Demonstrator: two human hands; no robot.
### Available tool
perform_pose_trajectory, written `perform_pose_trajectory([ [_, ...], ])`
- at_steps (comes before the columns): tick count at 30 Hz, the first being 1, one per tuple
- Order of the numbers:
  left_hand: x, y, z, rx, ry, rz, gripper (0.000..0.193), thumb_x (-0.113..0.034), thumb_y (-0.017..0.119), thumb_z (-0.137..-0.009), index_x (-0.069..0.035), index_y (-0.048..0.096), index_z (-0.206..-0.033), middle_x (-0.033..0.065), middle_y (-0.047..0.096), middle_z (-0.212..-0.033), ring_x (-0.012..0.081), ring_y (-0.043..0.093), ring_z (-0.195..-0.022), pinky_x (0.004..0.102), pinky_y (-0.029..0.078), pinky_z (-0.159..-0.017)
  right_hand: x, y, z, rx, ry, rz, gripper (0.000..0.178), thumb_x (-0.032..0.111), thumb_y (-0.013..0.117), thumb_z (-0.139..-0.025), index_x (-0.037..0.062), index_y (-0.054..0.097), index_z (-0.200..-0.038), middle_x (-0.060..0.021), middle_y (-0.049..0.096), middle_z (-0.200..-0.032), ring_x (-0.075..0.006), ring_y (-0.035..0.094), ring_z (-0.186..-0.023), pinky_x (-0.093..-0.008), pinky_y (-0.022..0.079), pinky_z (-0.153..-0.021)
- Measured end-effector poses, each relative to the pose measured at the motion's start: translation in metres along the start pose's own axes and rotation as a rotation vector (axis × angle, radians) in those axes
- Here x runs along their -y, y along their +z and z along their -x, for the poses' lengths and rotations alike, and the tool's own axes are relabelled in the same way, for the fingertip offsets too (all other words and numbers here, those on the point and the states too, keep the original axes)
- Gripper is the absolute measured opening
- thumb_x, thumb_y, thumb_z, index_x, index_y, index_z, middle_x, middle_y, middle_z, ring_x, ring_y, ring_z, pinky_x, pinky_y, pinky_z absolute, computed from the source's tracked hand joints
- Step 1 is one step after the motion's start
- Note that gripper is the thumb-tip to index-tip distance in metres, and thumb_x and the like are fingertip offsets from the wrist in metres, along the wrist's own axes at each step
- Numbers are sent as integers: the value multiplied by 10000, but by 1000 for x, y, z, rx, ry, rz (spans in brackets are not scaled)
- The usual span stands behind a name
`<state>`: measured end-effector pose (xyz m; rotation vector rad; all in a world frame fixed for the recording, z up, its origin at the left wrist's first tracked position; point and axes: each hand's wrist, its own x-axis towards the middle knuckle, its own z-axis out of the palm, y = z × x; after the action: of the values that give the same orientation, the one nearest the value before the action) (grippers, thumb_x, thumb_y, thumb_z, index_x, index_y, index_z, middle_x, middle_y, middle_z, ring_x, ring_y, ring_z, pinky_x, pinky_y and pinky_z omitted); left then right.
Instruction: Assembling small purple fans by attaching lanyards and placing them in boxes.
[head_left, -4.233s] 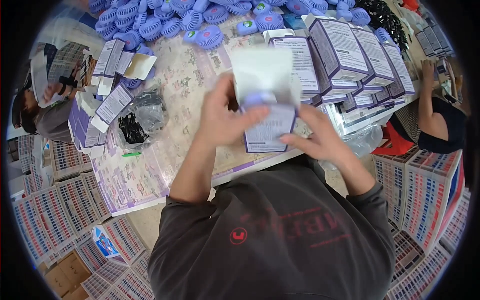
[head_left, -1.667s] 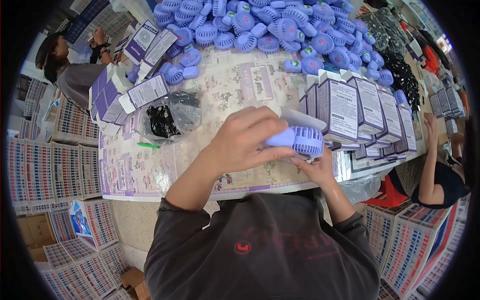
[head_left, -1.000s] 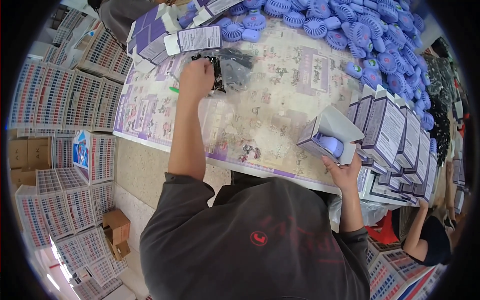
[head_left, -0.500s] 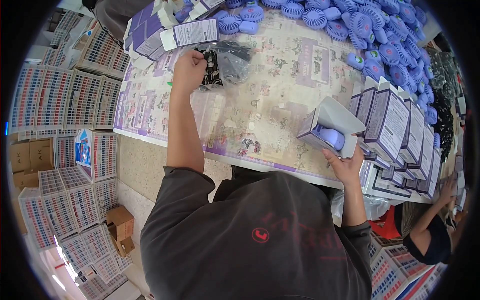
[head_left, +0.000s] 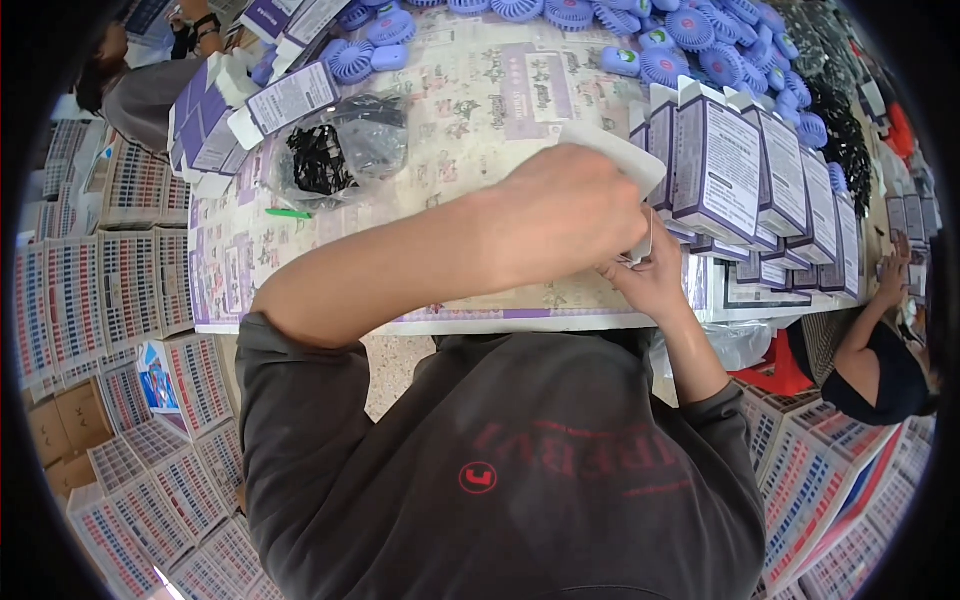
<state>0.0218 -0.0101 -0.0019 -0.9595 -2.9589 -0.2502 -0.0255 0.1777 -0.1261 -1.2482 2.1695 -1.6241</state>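
My left hand [head_left: 585, 205] has its fingers curled down at the mouth of a small white and purple carton [head_left: 640, 165]; what they hold is hidden behind the hand. From the right, my right hand [head_left: 655, 275] grips this carton near the table's front edge. Only its white flap and a little of its side show, and its inside is covered from view. Beyond my left forearm lies an open clear plastic bag [head_left: 375, 140] with black cables [head_left: 318, 160] in it.
Upright cartons [head_left: 725, 165] stand in rows to the right. Purple handheld fans [head_left: 690, 30] are heaped along the far side. More cartons [head_left: 210, 120] lie at the far left, near a green strip [head_left: 290, 213]. Other people sit at both sides, one with a hand [head_left: 893, 270] at right.
My left hand has left the cable bag and come across to the carton in my right hand. The purple fan seen in the carton is now hidden. The view has shifted right.
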Motion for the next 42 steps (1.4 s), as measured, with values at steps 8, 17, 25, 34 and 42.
perform_pose_trajectory([
  [8,-16,10,-1,302,-84,230,306,-266,705,-791,16,611,-863,141,636,-821,319,632,-744,400,506,-649,-4,-2,2,-3,28,-46,494,184,855,-667,-5,609,-1051,-135,603,-972,-310,575,-887,-380,465,-775],
  [17,15,51,56,-769,-342,541,643,-412,812,-669,-5,590,-1115,150,658,-902,231,646,-794,339,508,-697,-9,-3,2,12,-65,-1,555,201,845,-687,-10,608,-1142,-159,630,-1046,-308,594,-937,-385,479,-799],
  [25,34,22,2,-861,-460,1175,524,-273,788,-779,43,571,-1138,135,683,-967,180,666,-772,300,535,-676,29,-60,-1,11,-100,141,225,43,744,-776,-17,678,-982,-143,685,-870,-286,636,-787,-345,492,-702],
  [34,51,43,-130,-393,-510,1309,454,-274,740,-834,52,607,-1121,97,676,-913,142,660,-707,259,506,-572,43,-65,28,-45,-158,298,108,-35,684,-779,-11,691,-884,-117,684,-777,-246,622,-678,-320,477,-621],
  [42,196,53,59,-1177,-953,93,437,-252,768,-740,7,656,-1073,143,686,-962,239,655,-799,336,525,-730,16,-16,32,17,-106,147,79,-24,680,-799,-17,690,-877,-121,680,-762,-240,622,-670,-313,475,-610],
])
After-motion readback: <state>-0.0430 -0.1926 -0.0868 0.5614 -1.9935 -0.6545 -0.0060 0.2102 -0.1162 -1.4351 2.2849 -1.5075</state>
